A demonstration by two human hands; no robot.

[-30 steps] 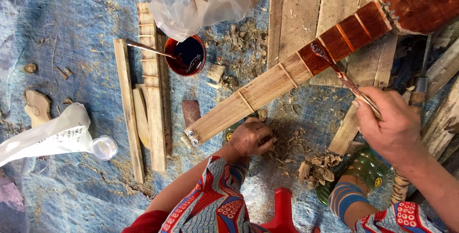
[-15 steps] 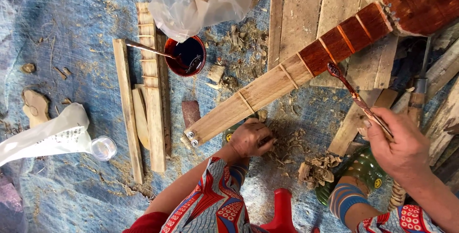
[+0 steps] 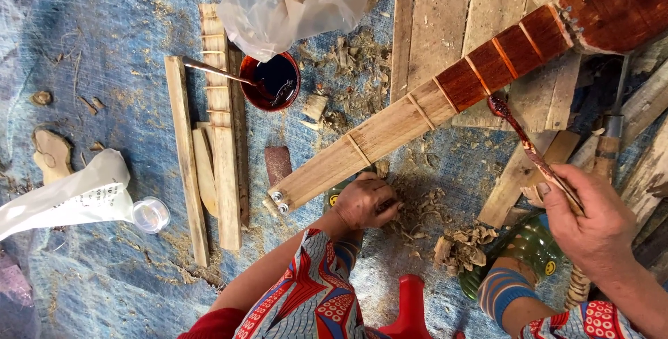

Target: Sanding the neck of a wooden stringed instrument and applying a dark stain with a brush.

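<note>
A long wooden neck (image 3: 390,130) of an instrument lies slanted across the ground, its upper part stained reddish brown, its lower part bare wood. My left hand (image 3: 367,202) grips the underside of the neck near its bare lower end. My right hand (image 3: 591,224) holds a stained brush (image 3: 529,148), whose dark tip touches the edge of the stained part. The reddish body (image 3: 616,2) of the instrument fills the top right corner.
A bowl of dark red stain (image 3: 271,80) with a stick in it sits beside several wooden slats (image 3: 219,144). A clear plastic bag (image 3: 292,2), white paper (image 3: 62,196), a small clear cup (image 3: 151,214), wood shavings (image 3: 431,221) and planks (image 3: 445,12) lie around.
My right hand has drawn back toward me with the brush, and the brush tip has slid from the stained neck face to its lower edge. My left hand has stayed put.
</note>
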